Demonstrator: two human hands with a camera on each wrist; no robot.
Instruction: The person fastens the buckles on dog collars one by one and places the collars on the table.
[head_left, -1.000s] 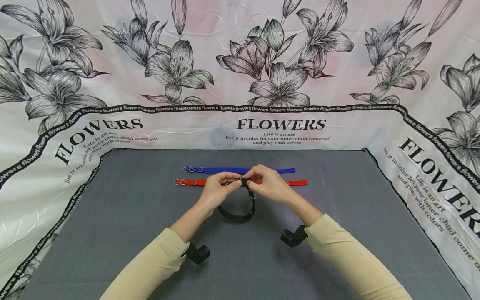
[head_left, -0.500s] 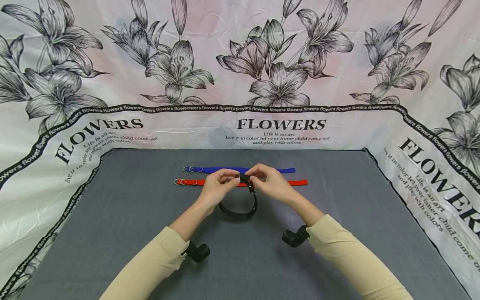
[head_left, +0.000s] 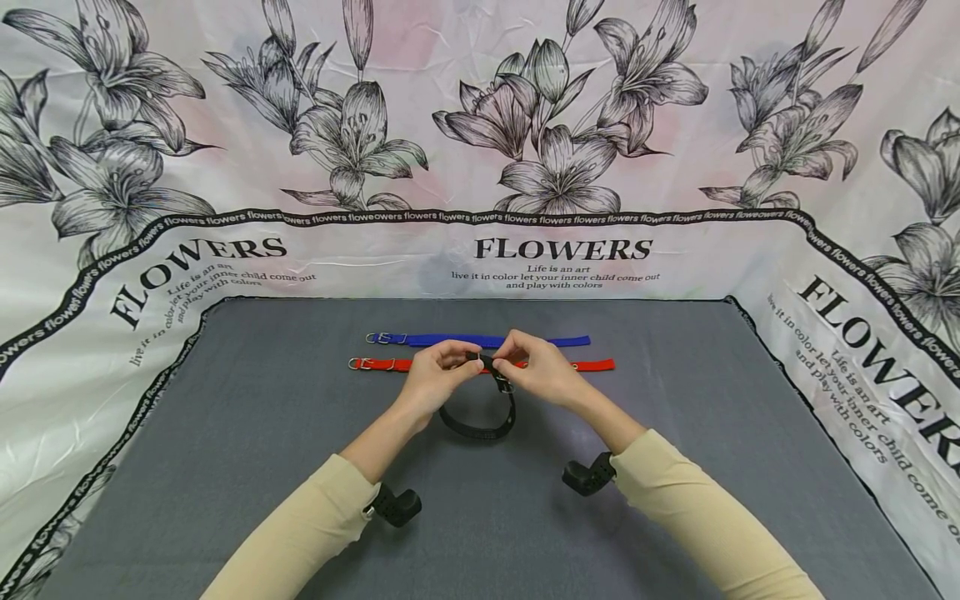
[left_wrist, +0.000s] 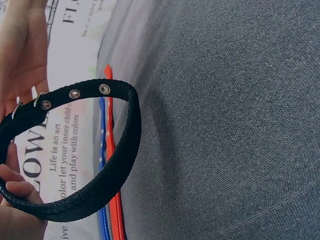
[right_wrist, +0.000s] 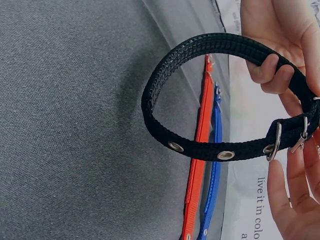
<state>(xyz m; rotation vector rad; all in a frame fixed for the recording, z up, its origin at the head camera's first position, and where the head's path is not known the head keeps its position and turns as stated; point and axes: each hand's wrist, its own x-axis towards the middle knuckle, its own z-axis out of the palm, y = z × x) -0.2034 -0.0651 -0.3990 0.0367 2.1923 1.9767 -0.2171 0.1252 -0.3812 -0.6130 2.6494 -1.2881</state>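
A black collar [head_left: 480, 432] with metal eyelets is bent into a loop that hangs between the two hands, above the grey cloth. My left hand [head_left: 433, 377] pinches the collar's upper part between thumb and fingers. Close beside it, my right hand [head_left: 542, 367] pinches the same strap near the metal buckle [right_wrist: 301, 136]. A D-ring [right_wrist: 278, 142] sits by the buckle in the right wrist view, and the strap runs through the hardware. Fingers partly cover the strap's end.
Behind the hands a red collar [head_left: 597, 365] lies straight on the grey cloth [head_left: 480, 525], with a blue collar [head_left: 435, 340] parallel beyond it. A white flower-printed curtain [head_left: 405, 250] stands along the back and sides.
My fingers have shifted slightly on the strap and its upper end has changed tilt. The hanging loop has moved a little to the right. The red and blue collars have stayed put.
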